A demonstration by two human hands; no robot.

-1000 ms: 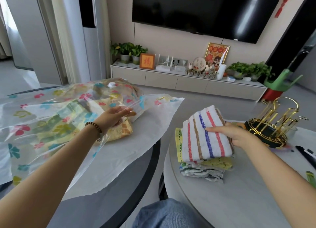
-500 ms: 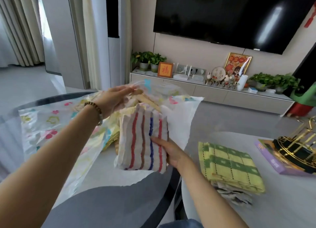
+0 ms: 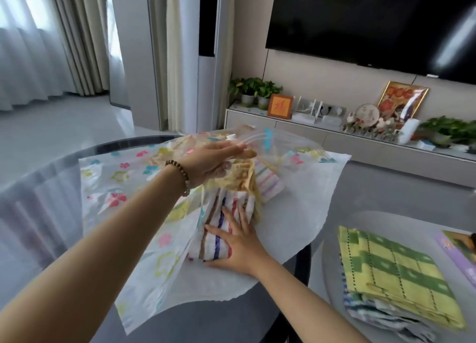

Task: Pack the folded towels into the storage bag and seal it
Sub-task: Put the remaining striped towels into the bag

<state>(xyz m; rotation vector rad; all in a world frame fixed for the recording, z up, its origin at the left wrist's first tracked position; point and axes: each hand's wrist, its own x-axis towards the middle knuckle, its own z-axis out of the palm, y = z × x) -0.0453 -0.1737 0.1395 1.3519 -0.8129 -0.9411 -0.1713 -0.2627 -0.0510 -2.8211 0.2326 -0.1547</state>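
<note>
Two hands are at the bag (image 3: 134, 188), which lies flat across the round dark table (image 3: 64, 162), its mouth facing the near-right edge. Your left hand (image 3: 213, 160), with a bead bracelet (image 3: 180, 175) at the wrist, is stretched out flat with fingers together and thumb tucked under, lifting the clear flowered upper sheet of the bag so the mouth gapes. Your right hand (image 3: 237, 242) lies palm down with fingers spread on the striped towel (image 3: 219, 229), which sits on the bag's white lower sheet at the mouth, its far end already under the raised sheet and its near end still outside. Just beyond it, inside the bag, are a yellow towel (image 3: 242, 178) and a pale striped towel (image 3: 268, 180), seen through the plastic. On the second, lighter table (image 3: 332, 252) to the right, near its left edge, a stack (image 3: 394, 278) of folded towels waits, a green-and-yellow checked one on top. Just beside the stack, toward the right, lies a purple-edged box (image 3: 456, 255), only partly in view.
</note>
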